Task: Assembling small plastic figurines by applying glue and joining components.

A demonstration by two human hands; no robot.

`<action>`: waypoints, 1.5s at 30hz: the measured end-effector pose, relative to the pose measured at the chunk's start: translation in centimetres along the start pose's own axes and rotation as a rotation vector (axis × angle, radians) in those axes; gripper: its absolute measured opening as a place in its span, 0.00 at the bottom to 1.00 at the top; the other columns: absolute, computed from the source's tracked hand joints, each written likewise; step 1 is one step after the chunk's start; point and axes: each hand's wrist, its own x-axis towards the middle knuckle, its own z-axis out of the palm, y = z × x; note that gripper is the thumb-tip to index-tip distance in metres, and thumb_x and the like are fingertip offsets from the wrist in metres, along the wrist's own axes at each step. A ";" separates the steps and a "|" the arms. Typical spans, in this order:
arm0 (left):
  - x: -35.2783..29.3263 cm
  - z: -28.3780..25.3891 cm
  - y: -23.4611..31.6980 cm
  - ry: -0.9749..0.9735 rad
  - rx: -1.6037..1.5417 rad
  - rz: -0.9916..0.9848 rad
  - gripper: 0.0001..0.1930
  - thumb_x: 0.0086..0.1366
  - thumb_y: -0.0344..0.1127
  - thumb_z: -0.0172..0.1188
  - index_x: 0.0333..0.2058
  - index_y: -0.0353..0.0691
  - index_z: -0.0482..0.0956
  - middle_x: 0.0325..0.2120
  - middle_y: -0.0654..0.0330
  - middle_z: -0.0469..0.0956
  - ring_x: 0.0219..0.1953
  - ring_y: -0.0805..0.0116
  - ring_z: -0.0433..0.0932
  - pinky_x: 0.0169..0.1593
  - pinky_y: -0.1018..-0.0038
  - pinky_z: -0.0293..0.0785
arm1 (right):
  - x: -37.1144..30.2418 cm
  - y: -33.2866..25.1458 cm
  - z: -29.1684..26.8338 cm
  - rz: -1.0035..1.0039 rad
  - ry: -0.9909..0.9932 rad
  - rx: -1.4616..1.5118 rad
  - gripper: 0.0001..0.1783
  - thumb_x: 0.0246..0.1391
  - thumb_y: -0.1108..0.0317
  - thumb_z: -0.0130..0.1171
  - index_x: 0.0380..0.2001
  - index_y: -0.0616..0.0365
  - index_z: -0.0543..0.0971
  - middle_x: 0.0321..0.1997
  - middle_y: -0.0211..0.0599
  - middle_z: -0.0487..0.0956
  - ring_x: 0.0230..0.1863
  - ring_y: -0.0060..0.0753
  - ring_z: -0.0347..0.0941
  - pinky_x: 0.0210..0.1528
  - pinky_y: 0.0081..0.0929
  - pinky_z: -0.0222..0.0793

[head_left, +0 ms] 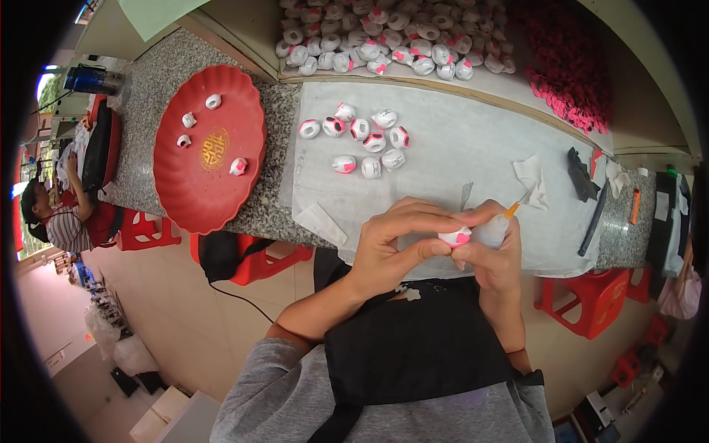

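Note:
My left hand pinches a small white cat-like head with a pink bow between thumb and fingers. The fingertips of my right hand also touch this piece. Tucked in my right hand is a small translucent glue bottle with an orange nozzle and a thin needle tip pointing up and away from me. Beyond my hands, a loose group of similar white heads lies on white paper; several show pink parts.
At the left stands a red scalloped tray holding several white pieces. Piles of white heads and pink parts fill the shelf behind. Crumpled tissue, a dark cloth and an orange knife lie right. A co-worker sits far left.

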 end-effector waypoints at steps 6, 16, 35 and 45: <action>-0.1 -0.2 0.3 -0.060 0.058 0.014 0.12 0.47 0.25 0.56 0.33 0.33 0.72 0.33 0.55 0.72 0.38 0.65 0.67 0.43 0.72 0.61 | 0.0 0.1 0.2 0.001 0.012 0.003 0.15 0.31 0.79 0.61 0.28 0.65 0.71 0.20 0.36 0.72 0.16 0.18 0.64 0.15 0.13 0.57; 0.1 0.3 0.3 0.008 -0.043 0.040 0.13 0.47 0.25 0.55 0.35 0.36 0.72 0.33 0.58 0.72 0.36 0.68 0.68 0.42 0.74 0.60 | -0.1 -0.3 0.4 -0.031 0.008 -0.071 0.14 0.35 0.80 0.55 0.32 0.66 0.70 0.21 0.38 0.73 0.16 0.16 0.64 0.15 0.11 0.57; -0.5 0.6 -0.6 -0.027 -0.034 0.097 0.11 0.50 0.27 0.53 0.35 0.32 0.68 0.33 0.55 0.70 0.39 0.66 0.66 0.49 0.67 0.54 | -0.5 0.3 0.4 -0.044 0.048 -0.126 0.14 0.33 0.78 0.59 0.30 0.64 0.70 0.20 0.33 0.71 0.17 0.16 0.64 0.15 0.11 0.58; -0.3 0.2 0.2 -0.011 0.042 -0.022 0.12 0.52 0.24 0.49 0.37 0.32 0.66 0.36 0.56 0.68 0.41 0.70 0.65 0.49 0.72 0.55 | 0.0 0.2 0.2 -0.009 0.035 -0.208 0.16 0.37 0.78 0.56 0.34 0.66 0.70 0.21 0.34 0.72 0.18 0.16 0.64 0.17 0.12 0.59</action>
